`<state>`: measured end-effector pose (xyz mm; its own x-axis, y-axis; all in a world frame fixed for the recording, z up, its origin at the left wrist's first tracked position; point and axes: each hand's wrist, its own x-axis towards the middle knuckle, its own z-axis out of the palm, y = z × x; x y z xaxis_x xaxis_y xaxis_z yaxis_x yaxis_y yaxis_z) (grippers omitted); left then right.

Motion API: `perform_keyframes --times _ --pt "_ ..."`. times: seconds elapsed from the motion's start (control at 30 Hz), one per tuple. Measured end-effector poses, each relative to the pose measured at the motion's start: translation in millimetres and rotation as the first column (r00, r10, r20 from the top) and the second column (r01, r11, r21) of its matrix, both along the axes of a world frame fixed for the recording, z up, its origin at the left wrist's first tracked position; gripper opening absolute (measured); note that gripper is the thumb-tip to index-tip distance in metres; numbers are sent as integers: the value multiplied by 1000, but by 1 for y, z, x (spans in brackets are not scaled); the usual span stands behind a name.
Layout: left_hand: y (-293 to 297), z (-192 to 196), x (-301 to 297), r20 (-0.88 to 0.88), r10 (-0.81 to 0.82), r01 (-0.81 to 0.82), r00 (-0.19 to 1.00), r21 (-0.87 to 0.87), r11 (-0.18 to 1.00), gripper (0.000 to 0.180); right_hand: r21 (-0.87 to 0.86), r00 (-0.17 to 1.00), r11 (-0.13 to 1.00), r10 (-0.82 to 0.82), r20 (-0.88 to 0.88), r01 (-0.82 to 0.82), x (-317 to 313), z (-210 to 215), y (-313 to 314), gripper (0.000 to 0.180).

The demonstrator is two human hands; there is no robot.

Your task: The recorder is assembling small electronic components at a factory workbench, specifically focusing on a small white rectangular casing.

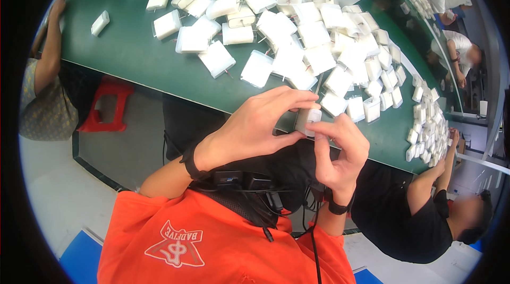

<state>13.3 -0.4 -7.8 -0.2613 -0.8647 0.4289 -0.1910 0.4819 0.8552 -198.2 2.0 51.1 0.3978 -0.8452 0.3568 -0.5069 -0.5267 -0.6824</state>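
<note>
Near the table's front edge, my left hand (252, 125) grips a small white box-shaped piece (307, 118) between thumb and fingers, with one end turned toward my right. My right hand (342, 151) is closed, its index fingertip and thumb brought together at that end; whether something tiny sits between them cannot be made out. Just beyond my hands spreads a heap of similar white box-shaped pieces (216, 59), several with clear plastic edges and thin metal pins sticking out. The nearest loose piece (333, 104) lies a little past my right hand.
The green table (127, 50) curves from left to right. A lone white piece (100, 23) lies at its far left. Co-workers sit at both sides, one by another pile (427, 130) on the right. A red stool (109, 106) stands below left. Cables (313, 225) hang at my chest.
</note>
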Motion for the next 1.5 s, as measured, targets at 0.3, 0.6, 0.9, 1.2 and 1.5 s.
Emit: perform_keyframes --times 0.3,0.6,0.9,1.2,1.5 --pt "2 0 -3 -47 4 0 999 73 997 64 27 997 1000 -10 -83 13 13 22 -18 24" --pt "1 2 -2 -28 10 -10 1000 15 1000 66 231 991 967 -82 -104 105 12 32 -29 14" --pt "0 3 0 -15 -22 23 1000 63 998 67 350 983 924 -181 36 157 -8 10 -24 16" --pt "-3 9 0 -18 -82 83 996 63 995 57 516 937 855 -220 273 51 -18 8 -16 11" --pt "-4 13 -1 25 -72 71 997 58 996 58 452 918 892 -170 358 -10 -22 2 -9 17"
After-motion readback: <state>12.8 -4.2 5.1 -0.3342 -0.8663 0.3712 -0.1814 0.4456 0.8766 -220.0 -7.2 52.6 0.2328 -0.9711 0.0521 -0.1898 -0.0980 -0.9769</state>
